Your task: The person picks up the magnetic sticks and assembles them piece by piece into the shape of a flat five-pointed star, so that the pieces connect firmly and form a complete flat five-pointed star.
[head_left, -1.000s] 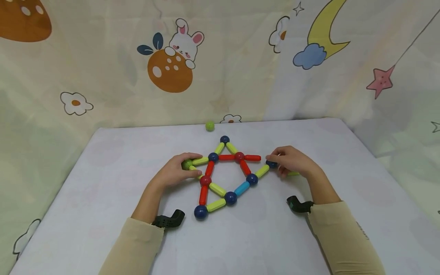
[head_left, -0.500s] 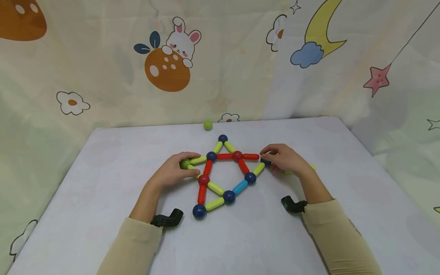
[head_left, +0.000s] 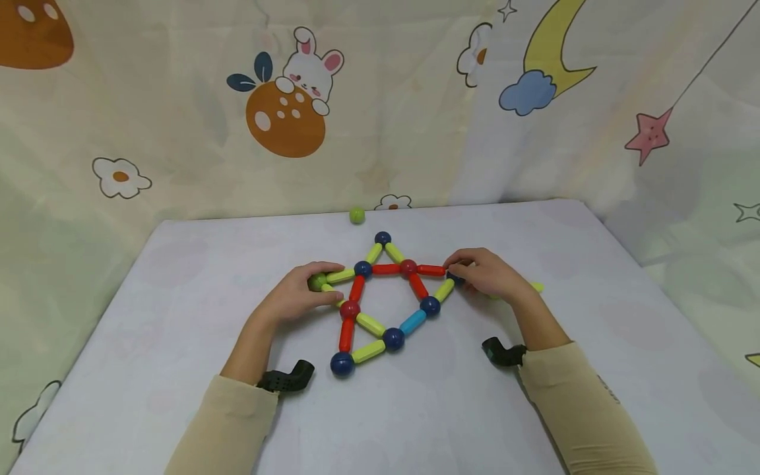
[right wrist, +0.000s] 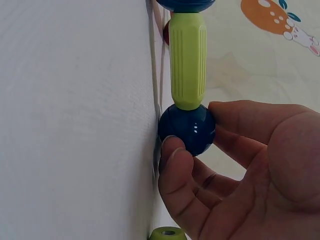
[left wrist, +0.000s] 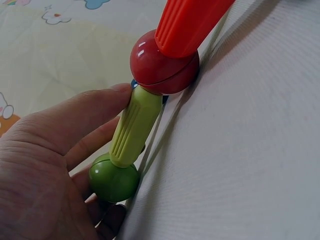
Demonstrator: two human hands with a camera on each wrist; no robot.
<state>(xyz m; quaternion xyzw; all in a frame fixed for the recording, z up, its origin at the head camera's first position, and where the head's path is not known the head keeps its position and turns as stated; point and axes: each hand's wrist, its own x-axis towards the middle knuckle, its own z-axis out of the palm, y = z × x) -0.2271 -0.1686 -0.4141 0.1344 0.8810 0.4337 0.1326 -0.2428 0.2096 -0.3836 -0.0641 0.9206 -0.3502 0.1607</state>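
A flat frame of magnetic rods and balls lies on the table, with a red ball [head_left: 408, 267], a light blue rod [head_left: 412, 322] and several yellow-green rods. My left hand [head_left: 297, 291] holds the green ball [left wrist: 114, 181] at the frame's left corner, its thumb along a yellow-green rod [left wrist: 134, 127]. Over at the right corner, my right hand [head_left: 489, 272] pinches a dark blue ball [right wrist: 187, 129] between thumb and fingers. That ball joins a yellow-green rod [right wrist: 188, 62]. A red rod [head_left: 431, 270] reaches to the right fingertips; whether it touches the ball is hidden.
One loose green ball [head_left: 357, 216] sits at the table's back edge. Partly hidden by the right wrist lies a yellow-green rod [head_left: 537, 287]. A patterned cloth [head_left: 404, 119] hangs behind the white table [head_left: 415, 422].
My right hand has moved left with the dark blue ball, swinging its yellow-green rod inward until the ball is at the red rod's end. The left hand keeps its hold.
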